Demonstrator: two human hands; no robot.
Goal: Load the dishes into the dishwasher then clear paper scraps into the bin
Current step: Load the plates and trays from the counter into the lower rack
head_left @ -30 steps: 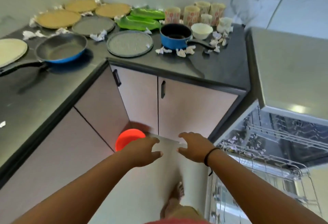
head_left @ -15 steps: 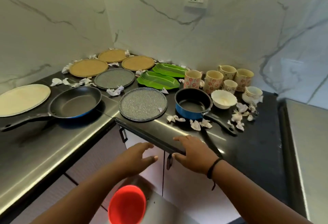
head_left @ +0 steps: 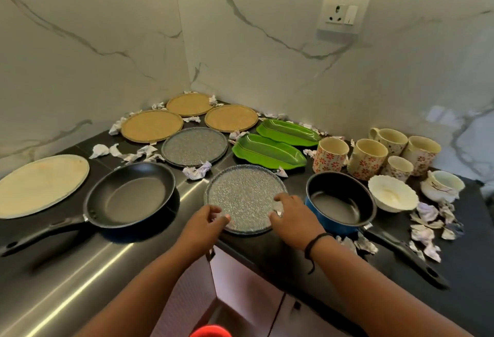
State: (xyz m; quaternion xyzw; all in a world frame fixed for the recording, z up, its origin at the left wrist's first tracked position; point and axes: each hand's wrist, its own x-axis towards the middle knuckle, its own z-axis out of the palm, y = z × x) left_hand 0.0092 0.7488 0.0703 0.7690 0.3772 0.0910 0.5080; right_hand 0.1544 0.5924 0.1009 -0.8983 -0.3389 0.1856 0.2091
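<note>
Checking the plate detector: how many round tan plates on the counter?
3, all in the back corner: a large tan plate front left, one nearest the wall corner, one at right by the green trays. None looks hidden.

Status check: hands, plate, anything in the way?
Left hand and right hand grip the near speckled grey round plate. Plate on counter. Blue saucepan close right.

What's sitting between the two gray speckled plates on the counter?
In the head view, a crumpled paper scrap lies on the counter between the far speckled plate and the near speckled plate; nothing else lies in that gap.
</note>
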